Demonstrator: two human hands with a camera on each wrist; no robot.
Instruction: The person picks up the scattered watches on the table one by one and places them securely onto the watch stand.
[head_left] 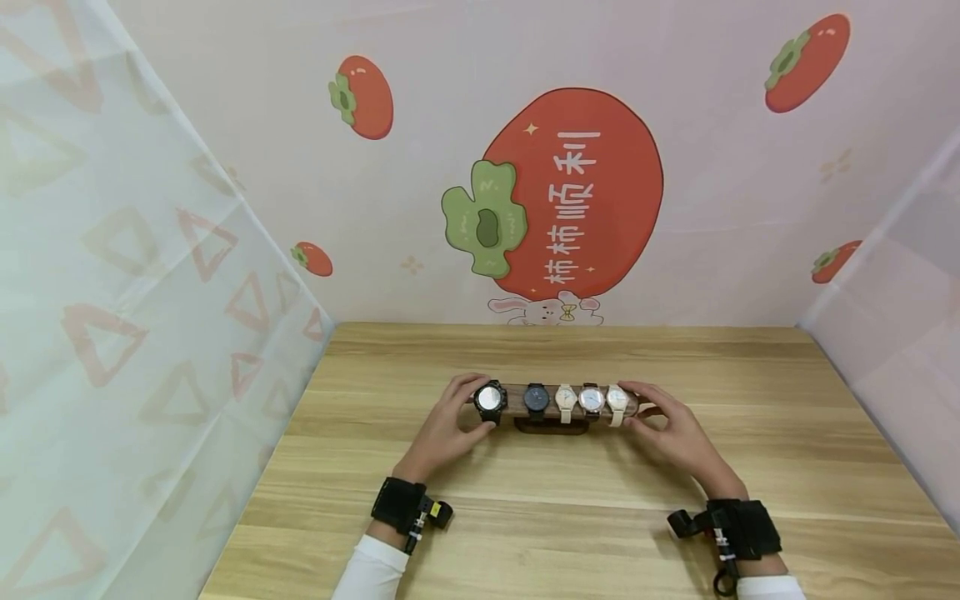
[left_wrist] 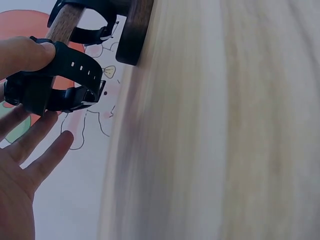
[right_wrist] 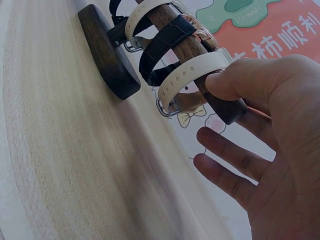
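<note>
A dark wooden watch stand (head_left: 516,400) stands on the table, its crossbar raised over a base (head_left: 551,427). Several watches are strapped along the bar. At the left end is a black watch (head_left: 491,398), then a dark-faced watch (head_left: 536,398); pale-strapped and dark-strapped ones fill the right half. My left hand (head_left: 444,433) grips the bar's left end, its thumb (left_wrist: 37,54) on the black strap. My right hand (head_left: 684,437) pinches the right end, the thumb beside a white-strapped watch (head_left: 617,400). The other fingers of both hands spread away from the bar.
The wood-grain table (head_left: 540,533) runs back to a printed wall sheet (head_left: 712,208) with persimmon pictures. A patterned sheet (head_left: 150,292) borders the left side and a pale one (head_left: 900,317) the right. Each wrist wears a black band with a small camera.
</note>
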